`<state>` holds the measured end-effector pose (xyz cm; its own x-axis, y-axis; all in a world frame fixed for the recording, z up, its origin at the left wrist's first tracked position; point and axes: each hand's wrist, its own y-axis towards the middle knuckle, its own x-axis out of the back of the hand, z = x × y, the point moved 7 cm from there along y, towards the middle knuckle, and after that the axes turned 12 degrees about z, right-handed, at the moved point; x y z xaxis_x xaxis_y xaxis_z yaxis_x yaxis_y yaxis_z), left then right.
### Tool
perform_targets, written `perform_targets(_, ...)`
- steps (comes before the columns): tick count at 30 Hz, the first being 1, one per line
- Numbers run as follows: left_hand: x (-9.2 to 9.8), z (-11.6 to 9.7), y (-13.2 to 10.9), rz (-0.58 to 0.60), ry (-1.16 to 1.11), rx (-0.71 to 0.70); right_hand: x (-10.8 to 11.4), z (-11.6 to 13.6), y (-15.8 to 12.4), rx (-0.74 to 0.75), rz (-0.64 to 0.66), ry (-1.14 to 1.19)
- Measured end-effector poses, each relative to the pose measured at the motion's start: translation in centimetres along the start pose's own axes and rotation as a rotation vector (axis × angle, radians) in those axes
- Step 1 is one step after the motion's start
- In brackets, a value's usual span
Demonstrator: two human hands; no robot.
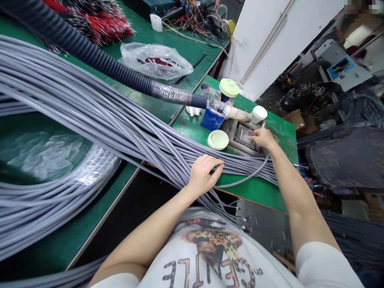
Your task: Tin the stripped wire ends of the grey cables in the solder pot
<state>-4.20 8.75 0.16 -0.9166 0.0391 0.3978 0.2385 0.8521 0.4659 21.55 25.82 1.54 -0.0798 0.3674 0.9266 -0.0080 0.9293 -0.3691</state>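
My right hand (263,138) pinches the end of a grey cable (252,174), its thin wire tips down at the dark square well of a solder pot (242,136). From there the cable loops back under my left hand (205,172). My left hand is closed over the thick bundle of grey cables (168,150), its fingers curled and partly hiding what they grip. Beside the pot stand a pale green round tub (218,140) and a white cup (259,114). A ribbed dark hose (120,68) ends in a taped nozzle (238,114) just behind the pot.
A blue box (212,119) and a jar with a yellow-green lid (229,87) stand behind the pot. On the green table (180,44) lie a plastic bag (156,60) and red and black wires (105,24). Coiled grey cables (60,200) fill the left side.
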Motion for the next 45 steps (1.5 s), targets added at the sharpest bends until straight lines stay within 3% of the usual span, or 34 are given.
perform_targets(16, 0.2, -0.3, 0.1, -0.015, 0.016, -0.028, -0.4, 0.6, 0.0, -0.037, 0.002, -0.160)
perform_targets(21, 0.1, -0.3, 0.0, -0.017, 0.023, -0.029, 0.4, 0.8, -0.4, -0.002, -0.050, -0.120)
perform_targets(25, -0.1, 0.0, 0.0, -0.014, 0.018, -0.027, 2.2, 1.7, -3.9, 0.175, -0.152, 0.134)
perform_targets(30, -0.1, 0.0, 0.0, -0.014, -0.020, -0.017, 3.1, 3.6, -11.9, 0.328, -0.203, 0.658)
perform_targets(33, -0.1, -0.2, 0.1, -0.055, -0.175, 0.029, 2.7, 4.9, -15.9, 0.336, -0.267, 0.763)
perform_targets(36, -1.5, -0.1, 0.2, -0.055, -0.516, 0.211, 2.0, 5.9, -18.2, 0.346, -0.313, 0.836)
perform_targets(41, -5.8, -1.6, 0.3, 0.022, -1.153, 0.472, 0.9, 6.9, -19.9, 0.387, -0.339, 0.872)
perform_targets(45, -6.6, -3.0, 0.6, -0.019, -1.340, 0.489, 0.2, 7.3, -20.4, 0.396, -0.377, 0.875)
